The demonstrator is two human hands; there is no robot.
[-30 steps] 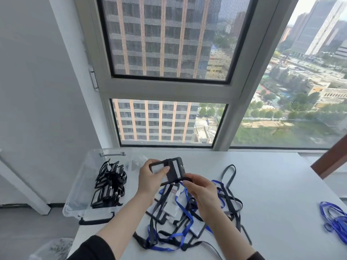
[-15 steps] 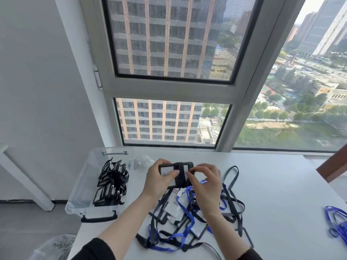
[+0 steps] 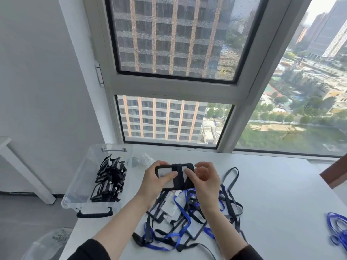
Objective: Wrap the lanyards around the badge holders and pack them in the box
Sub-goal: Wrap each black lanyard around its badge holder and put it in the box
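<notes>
Two hands are seen in the head view, above the table [image 3: 272, 194], with a black badge holder [image 3: 166, 174] held between them. It is gripped at its left end by the left hand [image 3: 155, 182], thumb laid across its face and fingers curled behind, and pinched at its right end by the right hand [image 3: 204, 180]. A black lanyard [image 3: 178, 178] is wound round its middle. Nearer, beneath the hands, a tangle of black and blue lanyards [image 3: 187, 222] is spread on the table. To the left, wrapped holders [image 3: 110, 179] are piled in the clear box [image 3: 78, 184].
</notes>
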